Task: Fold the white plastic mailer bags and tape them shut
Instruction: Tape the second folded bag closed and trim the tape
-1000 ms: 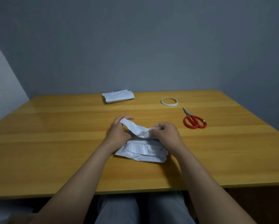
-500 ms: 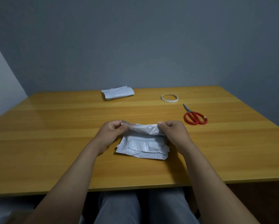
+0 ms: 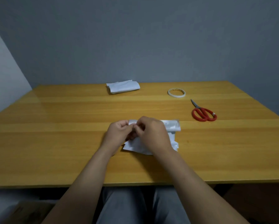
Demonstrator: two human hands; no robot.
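Counter (image 3: pixel 54 143): flat rectangular wooden top, yellow-brown, glossy, with the grain running left to right; a matt grey wall stands behind it.
Mailer bag (image 3: pixel 171 126): white crinkled plastic, folded into a thick pad near the front centre of the counter. Its far edge is rolled into a smooth strip. Both grips cover its left and middle parts, so only the right end and the near corners show.
Right grip (image 3: pixel 153 135): lies across the bag with the fingers curled narrow, pinching the strip at its left end.
Left grip (image 3: pixel 117 133): fingers curled narrow, pinching the same left end, fingertips touching those of the right grip.
Second bag (image 3: pixel 123 86): white, wrinkled, folded to an oblong packet, at 11 o'clock from the mailer bag, well apart.
Scissors (image 3: pixel 203 113): red loop handles, closed steel blades, at 2 o'clock.
Tape roll (image 3: pixel 176 92): thin pale ring lying flat, at 1 o'clock.
Change: half a second ago the grips held the strip at opposite ends; the right grip has crossed to the left end, baring the right end.
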